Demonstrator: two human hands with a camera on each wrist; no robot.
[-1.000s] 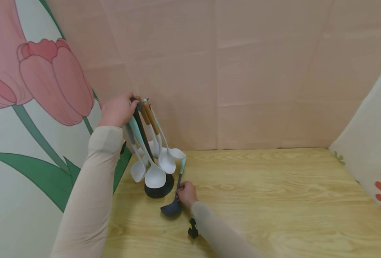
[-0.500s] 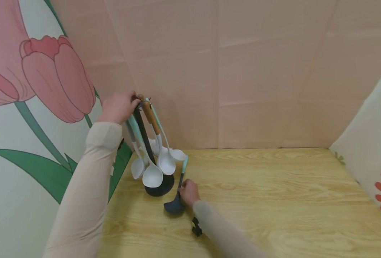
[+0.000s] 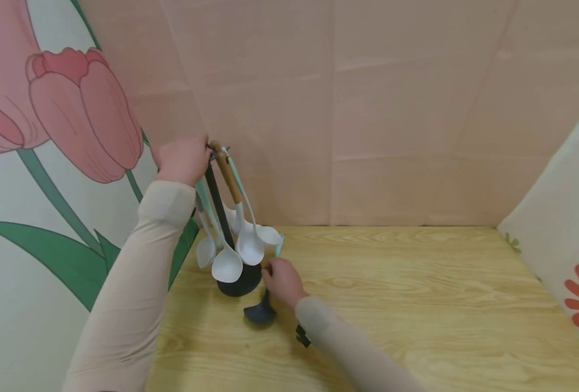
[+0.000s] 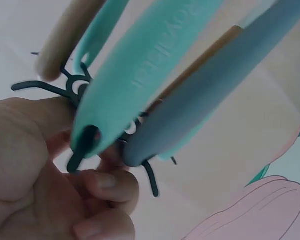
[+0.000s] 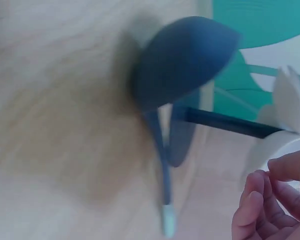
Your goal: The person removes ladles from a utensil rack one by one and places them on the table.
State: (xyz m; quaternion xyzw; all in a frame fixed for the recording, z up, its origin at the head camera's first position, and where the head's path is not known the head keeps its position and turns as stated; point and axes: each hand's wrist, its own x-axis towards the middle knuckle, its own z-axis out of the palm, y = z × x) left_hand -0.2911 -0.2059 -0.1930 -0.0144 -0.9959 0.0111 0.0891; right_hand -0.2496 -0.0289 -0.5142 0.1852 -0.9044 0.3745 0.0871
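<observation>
At the top of a black utensil stand (image 3: 240, 281), my left hand (image 3: 182, 160) grips the hooked ring; the left wrist view shows that hand (image 4: 65, 170) with thumb and fingers around the ring (image 4: 80, 90). White-headed utensils hang there, among them a ladle (image 3: 227, 265) with a mint handle (image 4: 140, 75). Beside the base, a dark blue ladle (image 3: 260, 314) with a mint handle end lies on the table. Over its handle in the head view is my right hand (image 3: 285, 281). The right wrist view shows this hand (image 5: 275, 205) loosely curled, apart from the dark ladle (image 5: 185, 62), holding nothing.
The wood-grain table (image 3: 392, 283) meets a pink cloth backdrop (image 3: 392, 136) behind. A tulip-printed panel (image 3: 83, 114) stands close to the stand on the left, and a flower-printed panel (image 3: 568, 218) borders the table's right side.
The hanging utensils have turned slightly leftward as my left hand shifted on the ring. My right hand has let go of the dark ladle and moved up along its handle; the ladle shifted slightly.
</observation>
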